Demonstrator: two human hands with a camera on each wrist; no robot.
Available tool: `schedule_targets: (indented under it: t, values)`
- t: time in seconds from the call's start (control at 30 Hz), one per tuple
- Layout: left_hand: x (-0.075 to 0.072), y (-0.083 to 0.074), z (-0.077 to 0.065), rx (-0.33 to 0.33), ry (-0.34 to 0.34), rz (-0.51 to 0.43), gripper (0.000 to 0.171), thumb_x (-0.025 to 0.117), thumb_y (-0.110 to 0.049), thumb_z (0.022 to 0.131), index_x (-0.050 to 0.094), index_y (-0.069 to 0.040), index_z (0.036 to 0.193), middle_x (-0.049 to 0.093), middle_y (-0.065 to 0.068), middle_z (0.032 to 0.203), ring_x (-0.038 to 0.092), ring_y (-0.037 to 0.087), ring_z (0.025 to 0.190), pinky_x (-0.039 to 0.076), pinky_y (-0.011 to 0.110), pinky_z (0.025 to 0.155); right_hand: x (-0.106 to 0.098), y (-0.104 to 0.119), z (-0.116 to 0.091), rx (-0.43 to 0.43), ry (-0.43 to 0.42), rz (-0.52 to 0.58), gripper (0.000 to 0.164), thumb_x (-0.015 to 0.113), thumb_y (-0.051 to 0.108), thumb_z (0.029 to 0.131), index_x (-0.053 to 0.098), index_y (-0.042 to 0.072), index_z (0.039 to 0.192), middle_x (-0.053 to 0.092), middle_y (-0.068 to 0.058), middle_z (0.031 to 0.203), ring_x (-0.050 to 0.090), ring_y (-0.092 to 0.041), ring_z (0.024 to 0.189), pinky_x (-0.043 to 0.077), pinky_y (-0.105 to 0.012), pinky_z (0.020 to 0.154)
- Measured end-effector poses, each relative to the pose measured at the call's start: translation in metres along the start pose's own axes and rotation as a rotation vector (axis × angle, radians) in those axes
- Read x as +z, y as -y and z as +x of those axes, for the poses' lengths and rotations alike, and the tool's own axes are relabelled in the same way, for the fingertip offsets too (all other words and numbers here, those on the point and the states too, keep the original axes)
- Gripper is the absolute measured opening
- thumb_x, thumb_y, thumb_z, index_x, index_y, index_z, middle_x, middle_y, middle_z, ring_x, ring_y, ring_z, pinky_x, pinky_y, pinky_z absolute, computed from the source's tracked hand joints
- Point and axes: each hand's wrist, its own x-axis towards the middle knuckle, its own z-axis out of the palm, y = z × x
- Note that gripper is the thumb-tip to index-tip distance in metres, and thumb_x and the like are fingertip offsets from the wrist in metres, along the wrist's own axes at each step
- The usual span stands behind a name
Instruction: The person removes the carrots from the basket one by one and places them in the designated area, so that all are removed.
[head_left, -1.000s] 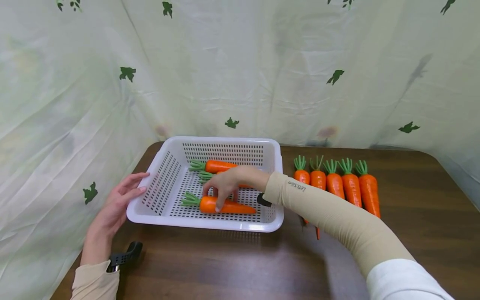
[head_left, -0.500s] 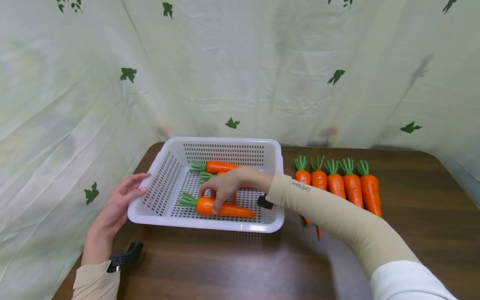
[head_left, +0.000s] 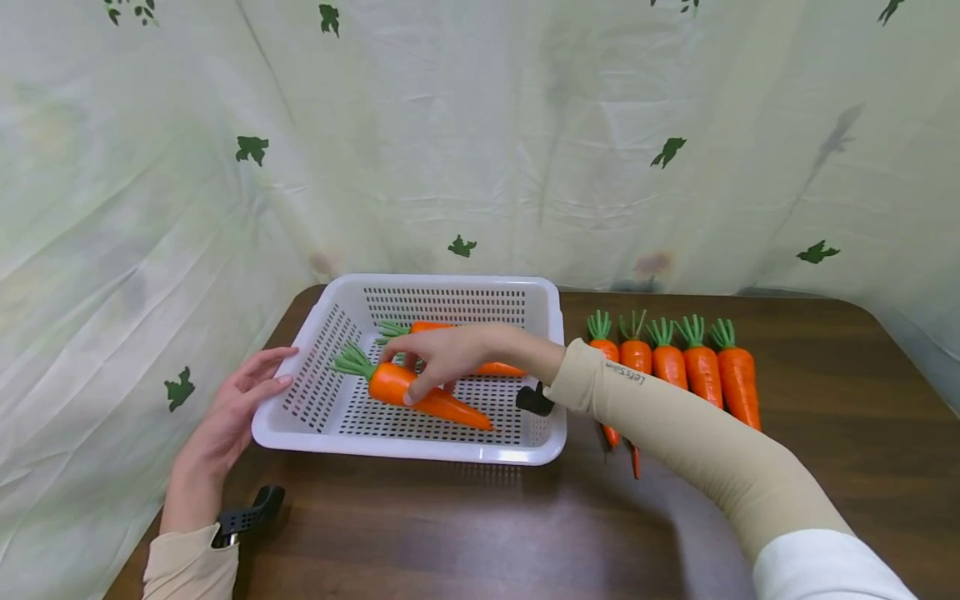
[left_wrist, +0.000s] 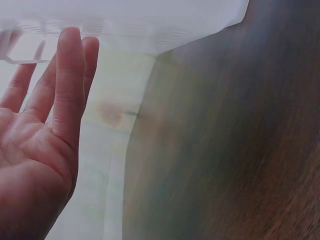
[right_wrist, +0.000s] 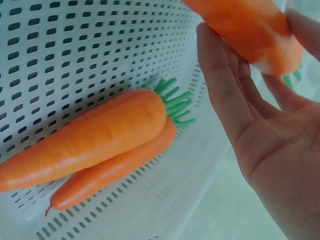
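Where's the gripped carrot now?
In the head view, the right hand holds the gripped carrot over the floor of the white basket, nearer the camera than two other carrots.

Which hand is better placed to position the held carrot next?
Likely the right: the right hand holds the carrot within the basket. The left hand is at the basket's left rim, away from that carrot.

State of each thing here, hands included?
White basket: upright on the table.
Left hand: fingers extended, at the basket's edge.
Held carrot: slanted.
Right hand: gripping that carrot.
Two basket carrots: lying side by side.
Five table carrots: lying in a row, partly behind the sleeve.
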Motion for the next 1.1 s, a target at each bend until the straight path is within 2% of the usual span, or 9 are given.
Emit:
schedule_targets:
  t: [0.17, 0.3, 0.73, 1.0, 1.1]
  values:
    - [-0.001, 0.000, -0.001, -0.001, -0.003, 0.001, 0.042, 0.053, -0.015, 0.101, 0.047, -0.024, 0.142, 0.043, -0.001, 0.141, 0.058, 0.014, 0.113, 0.055, 0.040, 0.084, -0.003, 0.005, -0.007, -0.080, -0.092, -0.068, 0.052, 0.069, 0.020, 0.092, 0.044, 0.017, 0.137, 0.056, -0.002, 0.116, 0.055, -0.019, 0.104, 0.052, -0.026, 0.082]
    - [0.000, 0.000, 0.000, -0.003, -0.004, 0.002, 0.043, 0.054, -0.016, 0.101, 0.047, -0.024, 0.142, 0.041, 0.000, 0.142, 0.057, 0.014, 0.113, 0.055, 0.040, 0.085, -0.006, 0.009, -0.016, -0.108, -0.151, -0.061, 0.051, 0.067, 0.018, 0.094, 0.042, 0.016, 0.138, 0.056, -0.003, 0.117, 0.055, -0.020, 0.107, 0.050, -0.027, 0.087]
    - [-0.001, 0.002, 0.000, 0.000, -0.004, -0.011, 0.043, 0.053, -0.015, 0.101, 0.047, -0.025, 0.142, 0.039, -0.001, 0.143, 0.057, 0.013, 0.114, 0.055, 0.040, 0.084, -0.011, 0.016, -0.039, -0.173, -0.301, 0.037, 0.054, 0.067, 0.022, 0.093, 0.040, 0.015, 0.139, 0.056, -0.005, 0.119, 0.059, -0.021, 0.105, 0.053, -0.030, 0.083]
    - [0.000, 0.001, 0.001, 0.012, 0.000, -0.013, 0.043, 0.053, -0.014, 0.101, 0.047, -0.024, 0.142, 0.042, -0.001, 0.141, 0.059, 0.013, 0.113, 0.055, 0.040, 0.084, -0.015, 0.017, -0.056, -0.142, -0.343, 0.091, 0.053, 0.070, 0.025, 0.091, 0.045, 0.017, 0.136, 0.058, -0.005, 0.118, 0.062, -0.020, 0.100, 0.057, -0.036, 0.075]
    - [0.000, 0.000, 0.001, 0.014, 0.000, -0.008, 0.043, 0.053, -0.014, 0.101, 0.047, -0.024, 0.142, 0.043, -0.002, 0.140, 0.059, 0.012, 0.112, 0.055, 0.039, 0.084, -0.015, 0.014, -0.061, -0.147, -0.401, 0.082, 0.053, 0.072, 0.027, 0.090, 0.047, 0.017, 0.135, 0.059, -0.004, 0.115, 0.062, -0.019, 0.097, 0.057, -0.036, 0.075]
